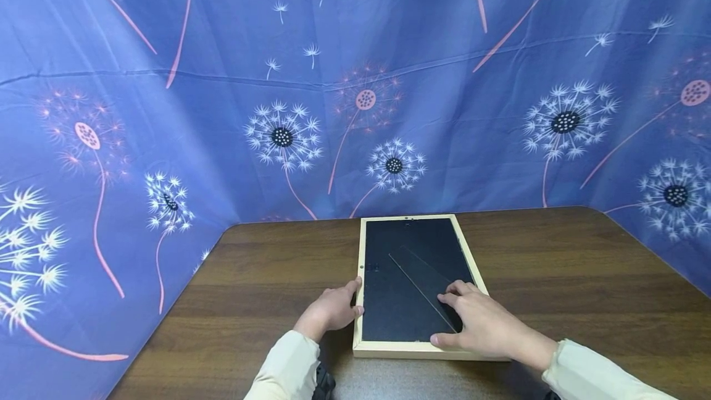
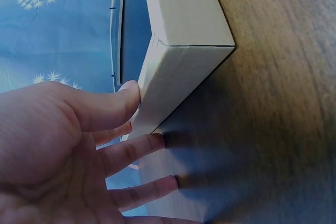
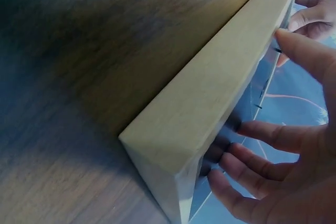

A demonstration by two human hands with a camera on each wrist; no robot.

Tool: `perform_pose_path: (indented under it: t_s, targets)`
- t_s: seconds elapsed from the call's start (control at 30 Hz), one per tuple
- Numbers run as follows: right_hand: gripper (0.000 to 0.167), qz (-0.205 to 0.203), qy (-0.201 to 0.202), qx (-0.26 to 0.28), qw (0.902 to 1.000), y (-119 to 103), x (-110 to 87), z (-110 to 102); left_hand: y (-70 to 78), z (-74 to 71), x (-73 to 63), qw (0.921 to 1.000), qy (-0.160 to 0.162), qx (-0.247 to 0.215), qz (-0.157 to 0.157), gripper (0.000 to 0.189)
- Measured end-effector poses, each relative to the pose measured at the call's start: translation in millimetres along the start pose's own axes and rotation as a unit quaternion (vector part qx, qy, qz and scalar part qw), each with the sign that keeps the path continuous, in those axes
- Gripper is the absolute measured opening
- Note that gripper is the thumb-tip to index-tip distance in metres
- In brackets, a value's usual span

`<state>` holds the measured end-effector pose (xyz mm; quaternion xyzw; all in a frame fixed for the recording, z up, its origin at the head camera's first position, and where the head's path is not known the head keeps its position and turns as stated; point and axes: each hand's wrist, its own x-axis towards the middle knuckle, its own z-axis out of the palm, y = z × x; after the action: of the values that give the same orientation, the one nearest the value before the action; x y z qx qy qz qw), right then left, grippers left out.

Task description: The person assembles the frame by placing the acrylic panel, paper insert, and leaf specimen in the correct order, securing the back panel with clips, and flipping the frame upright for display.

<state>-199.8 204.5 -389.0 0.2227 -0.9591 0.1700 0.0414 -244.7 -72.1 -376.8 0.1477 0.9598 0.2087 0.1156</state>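
Picture frame: the pale wooden picture frame (image 1: 389, 349) lies flat on the brown table (image 1: 250, 289), its black panel (image 1: 386, 307) facing up.
Left hand: the left hand (image 1: 332, 309) is at the frame's left side, thumb on the rim, fingers apart and pretty straight, so not clamped on anything.
Right hand: the right hand (image 1: 482, 324) is over the frame's near right corner. Thumb's on the near rim, other fingertips on the black panel, spread wide with a gap, no pinch I can see.
Thin line: a thin pale line (image 1: 422, 292) slants across the frame's panel toward the right hand. Might be a clear sheet's edge, can't tell.
Backdrop: blue dandelion cloth (image 1: 472, 141) hangs behind the frame.
Sleeves: pale sleeves (image 1: 286, 363), nearer than the frame.
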Motion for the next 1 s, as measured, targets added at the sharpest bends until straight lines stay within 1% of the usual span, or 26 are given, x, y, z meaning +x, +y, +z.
perform_pose_path:
  t_s: [0.13,0.3,0.43,0.67,1.0]
  targets:
    - [0.079,0.010,0.007,-0.011,0.9999,-1.0,0.5,0.1,0.2,0.6,-0.8,1.0000,-0.001,-0.002,-0.003,0.057]
    - [0.077,0.002,0.019,-0.039,0.9990,-3.0,0.2,1.4,0.4,0.4,-2.0,1.0000,0.000,0.004,0.000,0.056]
    - [0.077,0.004,0.022,-0.061,0.9979,-4.2,0.7,1.2,0.8,-0.3,-2.6,1.0000,0.004,0.006,0.006,0.056]
    - [0.076,0.014,0.013,-0.078,0.9968,-5.6,3.6,-0.9,1.6,-0.9,-3.6,1.0000,0.001,0.004,-0.003,0.057]
    - [0.068,0.010,-0.003,-0.089,0.9959,-6.7,9.3,-6.6,2.8,-1.2,-3.4,1.0000,0.001,0.006,-0.006,0.057]
